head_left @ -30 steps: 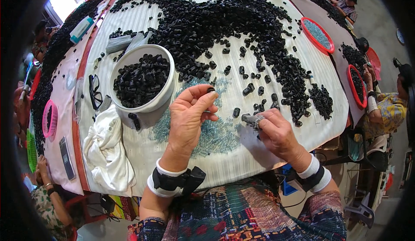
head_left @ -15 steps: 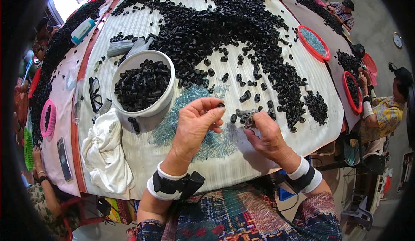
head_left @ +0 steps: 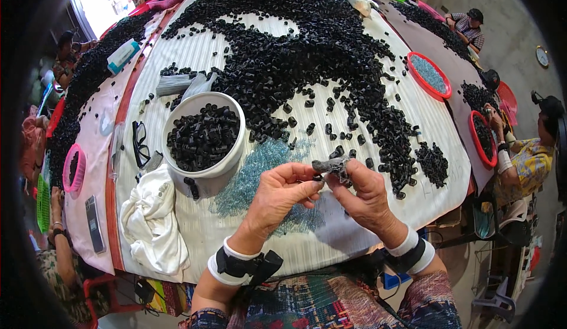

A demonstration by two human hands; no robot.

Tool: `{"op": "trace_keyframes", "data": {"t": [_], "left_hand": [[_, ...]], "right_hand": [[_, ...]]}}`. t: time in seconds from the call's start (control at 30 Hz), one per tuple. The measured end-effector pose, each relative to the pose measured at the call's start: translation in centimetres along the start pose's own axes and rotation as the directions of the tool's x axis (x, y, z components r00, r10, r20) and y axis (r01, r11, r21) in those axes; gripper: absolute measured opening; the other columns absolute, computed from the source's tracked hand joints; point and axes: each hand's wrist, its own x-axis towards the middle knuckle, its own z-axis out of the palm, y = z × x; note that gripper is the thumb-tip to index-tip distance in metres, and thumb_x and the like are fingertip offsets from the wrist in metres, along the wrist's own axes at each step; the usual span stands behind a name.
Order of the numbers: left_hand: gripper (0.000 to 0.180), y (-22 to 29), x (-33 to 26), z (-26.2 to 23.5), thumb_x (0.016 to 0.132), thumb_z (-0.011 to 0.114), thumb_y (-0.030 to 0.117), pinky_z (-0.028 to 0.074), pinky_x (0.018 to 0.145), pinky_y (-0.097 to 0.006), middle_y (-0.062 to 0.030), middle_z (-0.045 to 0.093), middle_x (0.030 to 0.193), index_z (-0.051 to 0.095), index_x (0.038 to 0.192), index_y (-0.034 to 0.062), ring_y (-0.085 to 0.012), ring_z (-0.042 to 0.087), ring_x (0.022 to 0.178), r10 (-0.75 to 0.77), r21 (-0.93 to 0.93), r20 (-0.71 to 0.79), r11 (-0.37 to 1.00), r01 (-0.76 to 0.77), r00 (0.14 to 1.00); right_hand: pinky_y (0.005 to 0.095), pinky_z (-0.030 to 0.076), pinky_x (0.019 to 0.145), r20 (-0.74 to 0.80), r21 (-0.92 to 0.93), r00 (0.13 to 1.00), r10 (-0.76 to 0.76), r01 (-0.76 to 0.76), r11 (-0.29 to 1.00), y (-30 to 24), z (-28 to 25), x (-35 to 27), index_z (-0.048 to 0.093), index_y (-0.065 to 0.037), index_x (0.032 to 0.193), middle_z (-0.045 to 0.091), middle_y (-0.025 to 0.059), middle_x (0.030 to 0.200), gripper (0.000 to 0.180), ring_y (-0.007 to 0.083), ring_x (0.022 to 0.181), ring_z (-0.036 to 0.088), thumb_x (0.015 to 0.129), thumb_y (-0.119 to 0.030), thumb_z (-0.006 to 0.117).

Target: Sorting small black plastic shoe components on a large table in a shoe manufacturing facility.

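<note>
Both my hands meet over the near part of the cloth-covered table. My left hand [head_left: 276, 196] is closed, pinching a small black plastic piece [head_left: 319, 178] at its fingertips; the fingers hide most of it. A crumpled grey rag [head_left: 332, 166] is gripped in my closed right hand [head_left: 367, 198], its edge close against the piece. Below and left of my hands lies a heap of small pale-blue translucent bits [head_left: 242, 178]. Farther left, a white bowl [head_left: 229, 162] stands full of black plastic pieces [head_left: 204, 137]. A large pile of similar black pieces [head_left: 307, 57] spreads beyond my hands.
A white cloth [head_left: 152, 220] and glasses [head_left: 140, 145] lie left of the bowl; grey bundles [head_left: 173, 85] sit behind it. At the right edge is a red-rimmed basket [head_left: 447, 95] of translucent bits. A phone [head_left: 94, 224] lies far left. Other people [head_left: 522, 152] sit at neighbouring tables.
My left hand has moved right, bringing the black piece up to the grey rag. My right hand has come slightly lower. The whole view has shifted a little.
</note>
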Motion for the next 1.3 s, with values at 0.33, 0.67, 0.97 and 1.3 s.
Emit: {"op": "trace_keyframes", "data": {"t": [0.33, 0.67, 0.97, 1.3], "left_hand": [[0.02, -0.6, 0.1, 0.4, 0.082, 0.068, 0.005, 0.054, 0.059, -0.023, -0.0095, 0.067, 0.084, 0.063, 0.1, -0.0036, -0.0131, 0.064, 0.071, 0.075, 0.027, -0.071, 0.997, -0.073, 0.995], [0.02, -0.5, 0.0, 0.5, 0.084, 0.066, 0.004, 0.053, 0.06, -0.02, -0.0084, 0.067, 0.089, 0.062, 0.102, -0.0035, -0.0105, 0.064, 0.076, 0.116, 0.058, -0.11, 0.992, -0.11, 0.987], [0.019, -0.5, -0.1, 0.5, 0.083, 0.068, 0.004, 0.052, 0.059, -0.02, -0.0067, 0.066, 0.087, 0.062, 0.1, -0.0026, -0.0091, 0.063, 0.074, 0.102, 0.059, -0.088, 0.994, -0.097, 0.991], [0.018, -0.8, 0.1, 0.1, 0.083, 0.067, 0.005, 0.051, 0.06, -0.02, -0.0066, 0.066, 0.087, 0.063, 0.099, -0.0021, -0.0086, 0.062, 0.075, 0.084, 0.066, -0.046, 0.995, -0.081, 0.995]], "right_hand": [[0.0245, 0.046, 0.055, -0.153, 0.213, 0.977, 0.149, -0.114, 0.97, 0.9, 2.6, -0.7, 0.058, 0.001, 0.092, 0.054, 0.0078, 0.079, 0.016, 0.0123, 0.063, 0.055, 0.077, 0.007, 0.058], [0.021, 0.042, 0.054, -0.137, 0.299, 0.945, 0.298, -0.247, 0.922, 0.0, 2.3, -0.1, 0.059, 0.001, 0.087, 0.052, 0.0025, 0.077, 0.008, 0.0065, 0.065, 0.052, 0.081, 0.003, 0.063], [0.0194, 0.042, 0.054, -0.054, 0.399, 0.928, 0.369, -0.319, 0.86, -0.9, 0.8, 1.1, 0.061, 0.001, 0.09, 0.054, -0.0006, 0.072, 0.01, 0.0026, 0.063, 0.051, 0.083, -0.003, 0.066], [0.0184, 0.048, 0.057, 0.074, 0.428, 0.935, 0.348, -0.345, 0.836, -0.9, 0.0, 1.7, 0.061, 0.001, 0.096, 0.064, 0.0026, 0.083, 0.014, 0.0049, 0.069, 0.059, 0.083, -0.002, 0.065]]}}
